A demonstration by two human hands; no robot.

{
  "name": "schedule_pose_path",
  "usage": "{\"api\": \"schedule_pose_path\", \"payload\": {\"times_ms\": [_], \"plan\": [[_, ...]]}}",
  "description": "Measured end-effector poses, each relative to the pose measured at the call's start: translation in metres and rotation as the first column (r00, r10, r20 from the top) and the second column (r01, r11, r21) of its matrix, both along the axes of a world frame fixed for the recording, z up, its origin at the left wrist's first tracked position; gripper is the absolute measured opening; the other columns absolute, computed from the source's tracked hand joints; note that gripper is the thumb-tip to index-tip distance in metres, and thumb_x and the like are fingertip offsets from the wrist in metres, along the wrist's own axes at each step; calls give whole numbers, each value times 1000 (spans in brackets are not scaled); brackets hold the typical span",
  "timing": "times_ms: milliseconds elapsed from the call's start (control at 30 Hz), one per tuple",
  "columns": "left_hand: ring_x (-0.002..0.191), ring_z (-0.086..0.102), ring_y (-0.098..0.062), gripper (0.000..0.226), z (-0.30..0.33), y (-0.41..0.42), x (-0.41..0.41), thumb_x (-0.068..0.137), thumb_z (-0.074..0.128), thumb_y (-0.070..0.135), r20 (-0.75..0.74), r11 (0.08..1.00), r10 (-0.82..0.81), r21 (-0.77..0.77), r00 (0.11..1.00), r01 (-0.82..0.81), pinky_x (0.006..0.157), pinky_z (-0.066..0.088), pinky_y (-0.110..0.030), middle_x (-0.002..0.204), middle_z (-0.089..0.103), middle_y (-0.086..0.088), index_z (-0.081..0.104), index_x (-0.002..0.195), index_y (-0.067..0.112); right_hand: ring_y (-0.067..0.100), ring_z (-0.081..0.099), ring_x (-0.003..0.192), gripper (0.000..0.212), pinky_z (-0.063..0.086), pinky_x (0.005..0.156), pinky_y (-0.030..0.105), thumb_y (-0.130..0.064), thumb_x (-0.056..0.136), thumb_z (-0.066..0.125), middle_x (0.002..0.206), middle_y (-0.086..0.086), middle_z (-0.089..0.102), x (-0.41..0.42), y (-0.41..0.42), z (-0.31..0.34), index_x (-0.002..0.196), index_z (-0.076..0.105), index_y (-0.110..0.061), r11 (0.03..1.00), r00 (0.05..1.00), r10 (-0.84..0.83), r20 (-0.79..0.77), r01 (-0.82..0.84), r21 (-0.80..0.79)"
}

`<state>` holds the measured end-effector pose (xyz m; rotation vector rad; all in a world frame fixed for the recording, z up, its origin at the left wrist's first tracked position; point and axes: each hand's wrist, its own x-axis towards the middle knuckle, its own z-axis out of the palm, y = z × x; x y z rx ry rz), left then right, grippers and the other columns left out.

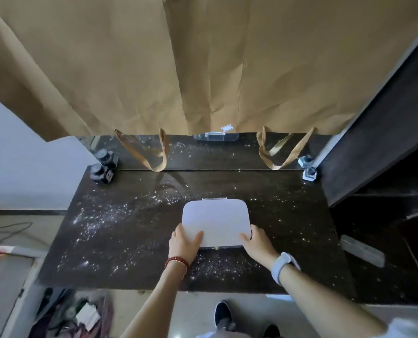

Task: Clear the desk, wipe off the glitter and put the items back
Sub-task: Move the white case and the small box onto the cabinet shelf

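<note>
Resting on the dark desk [134, 242], a white flat case [215, 222] with rounded corners is held at its near edge by both hands. The left hand [184, 245] is wrapped around the case's near left corner, thumb laid across the lid and the remaining fingers tucked at the side. The right hand [256, 242] is closed on the near right corner in the same way, thumb on top. A red bead bracelet [176, 262] is worn on the left wrist and a pale watch [282, 265] on the right.

Silver glitter [105, 218] is scattered over most of the desk, thickest to the left of the case and along the near edge beneath the wrists. A dark ink bottle [100, 173] is seen at the far left corner, and a small clear bottle [310, 173] at the far right corner, both against a mirror strip [203, 154] in which they are reflected. Brown paper [203, 64] is hung above the mirror. A grey block [361, 250] lies on the desk's right end, well apart from the case.
</note>
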<state>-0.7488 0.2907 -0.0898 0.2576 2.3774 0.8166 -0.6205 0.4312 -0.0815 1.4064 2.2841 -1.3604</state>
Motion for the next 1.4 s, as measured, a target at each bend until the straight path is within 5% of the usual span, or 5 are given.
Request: {"api": "schedule_pose_path", "payload": {"times_ms": [500, 833, 1033, 1167, 1400], "plan": [[109, 45, -23, 66, 30, 40, 49, 72, 73, 31, -255, 936, -125, 290, 959, 199, 92, 44, -40, 119, 46, -7, 41, 126, 11, 14, 51, 76, 44, 45, 77, 25, -17, 90, 55, 105, 4, 40, 69, 13, 29, 130, 42, -4, 919, 917, -201, -344, 298, 257], [111, 43, -21, 72, 51, 143, 167, 73, 69, 38, -367, 799, -391, 319, 844, 509, 93, 37, -28, 118, 47, -8, 38, 130, 6, 10, 51, 92, 33, 49, 79, 12, -11, 89, 49, 107, -3, 42, 206, 75, 36, 122, 44, -7, 775, 732, -353, -583, 578, 255], [119, 37, -18, 76, 61, 228, 240, 79, 65, 39, -347, 767, -489, 267, 800, 584, 101, 34, -28, 127, 40, -6, 27, 137, 9, -12, 47, 87, 36, 42, 64, 2, -10, 92, 48, 113, 10, 41, 276, 158, 44, 127, 42, -4, 712, 694, -486, -531, 667, 221], [120, 35, -20, 74, 65, 286, 267, 80, 64, 35, -334, 781, -463, 284, 821, 556, 99, 32, -27, 126, 39, -8, 25, 137, 8, 13, 44, 81, 39, 40, 71, 24, -15, 93, 48, 111, 11, 39, 290, 227, 56, 130, 40, -3, 694, 734, -486, -475, 654, 300], [127, 31, -31, 83, 59, 349, 273, 83, 58, 45, -251, 880, -399, 165, 882, 445, 106, 30, -41, 136, 34, -15, 17, 141, 4, 24, 46, 79, 27, 38, 70, 32, -19, 93, 46, 99, 14, 43, 278, 314, 51, 115, 46, -4, 800, 846, -374, -380, 502, 328]]}}
